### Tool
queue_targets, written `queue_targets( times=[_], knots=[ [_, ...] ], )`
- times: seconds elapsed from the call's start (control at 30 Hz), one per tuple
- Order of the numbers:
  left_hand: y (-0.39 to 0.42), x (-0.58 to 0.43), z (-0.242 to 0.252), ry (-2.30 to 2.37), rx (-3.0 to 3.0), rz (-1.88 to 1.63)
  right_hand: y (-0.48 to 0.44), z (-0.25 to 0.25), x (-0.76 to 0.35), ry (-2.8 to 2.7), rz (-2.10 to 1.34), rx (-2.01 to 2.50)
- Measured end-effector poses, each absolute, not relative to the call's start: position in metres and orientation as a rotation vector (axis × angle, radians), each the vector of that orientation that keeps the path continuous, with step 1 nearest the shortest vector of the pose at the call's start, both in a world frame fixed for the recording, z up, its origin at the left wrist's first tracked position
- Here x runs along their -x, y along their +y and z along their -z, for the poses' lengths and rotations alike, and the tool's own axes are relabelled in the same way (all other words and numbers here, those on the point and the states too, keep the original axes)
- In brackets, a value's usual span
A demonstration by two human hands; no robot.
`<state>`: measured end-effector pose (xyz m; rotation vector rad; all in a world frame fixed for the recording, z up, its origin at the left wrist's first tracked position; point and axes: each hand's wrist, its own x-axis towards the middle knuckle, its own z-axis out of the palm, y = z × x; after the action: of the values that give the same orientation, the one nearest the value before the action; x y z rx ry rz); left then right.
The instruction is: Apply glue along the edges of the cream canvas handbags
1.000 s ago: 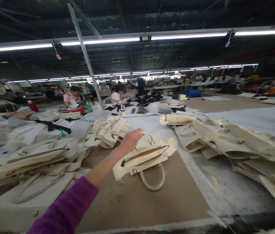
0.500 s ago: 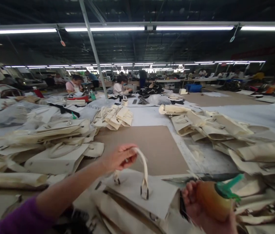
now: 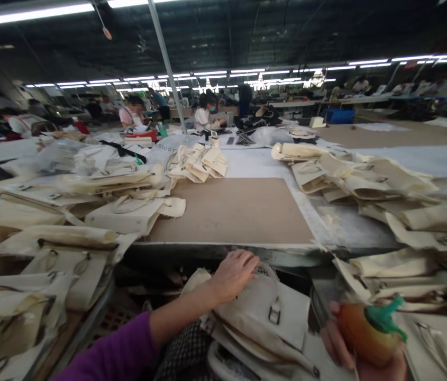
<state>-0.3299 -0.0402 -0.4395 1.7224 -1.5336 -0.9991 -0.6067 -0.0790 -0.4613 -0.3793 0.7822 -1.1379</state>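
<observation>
A cream handbag (image 3: 282,309) with a looped handle and metal fittings lies tilted over my lap, below the table edge. My left hand (image 3: 235,275) is on its upper part, beside the handle, with the fingers bent over the bag; the fingertips are partly hidden. At lower right, my right hand (image 3: 338,338) is wrapped round a rounded orange-brown squeeze bottle (image 3: 370,330) with a green nozzle cap. The bottle is apart from the bag, its nozzle pointing up and to the right.
Cream bags (image 3: 124,214) are piled on the left, with another heap (image 3: 354,174) on the right. A smaller pile (image 3: 197,161) lies beyond a brown board (image 3: 231,209) on the table. Farther back are a metal pole (image 3: 167,63), a blue bin (image 3: 340,116) and several seated people.
My left hand has come down from the raised handle onto the bag. The bag has moved off the table edge toward me. The bottle stays in my right hand, and the view has shifted.
</observation>
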Motion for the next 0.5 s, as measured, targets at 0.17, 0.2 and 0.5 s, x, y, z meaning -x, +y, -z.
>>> queue_targets(
  times=[0.17, 0.2, 0.5],
  knots=[
    [0.009, 0.358, 0.417, -2.055, -1.382, 0.974, -0.085, 0.465, 0.603, 0.769, 1.347, 0.398],
    [0.018, 0.365, 0.415, -2.117, -1.318, 1.02, -0.087, 0.465, 0.602, 0.755, 1.352, 0.407],
    [0.038, 0.39, 0.416, -2.115, -1.478, 1.119, -0.106, 0.472, 0.602, 0.759, 1.359, 0.441]
  ],
)
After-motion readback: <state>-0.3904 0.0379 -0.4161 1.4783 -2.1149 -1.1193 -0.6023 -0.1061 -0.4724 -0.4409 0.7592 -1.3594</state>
